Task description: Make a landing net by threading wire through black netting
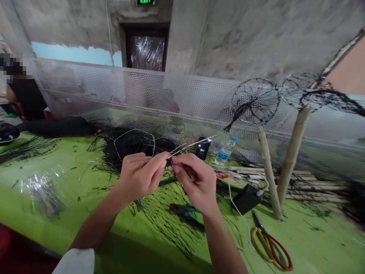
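Observation:
My left hand (142, 173) is closed around thin metal wire (194, 143) whose ends stick out to the upper right. Close beside it, my right hand (196, 180) pinches at a small dark strand by the wire. Black netting (168, 217) hangs below both hands and spreads over the green table (114, 247). Behind my left hand, a thin wire loop (114, 142) rises in front of a heap of black net (134, 142). Pliers with dark and teal handles (186, 214) lie under my right wrist.
Scissors (269, 243) with red and yellow handles lie at the right, near a black box (246, 199) with a white cable. Farther back are a phone (203, 148), a water bottle (225, 152) and upright bamboo sticks (292, 156). A person (27, 93) sits at far left.

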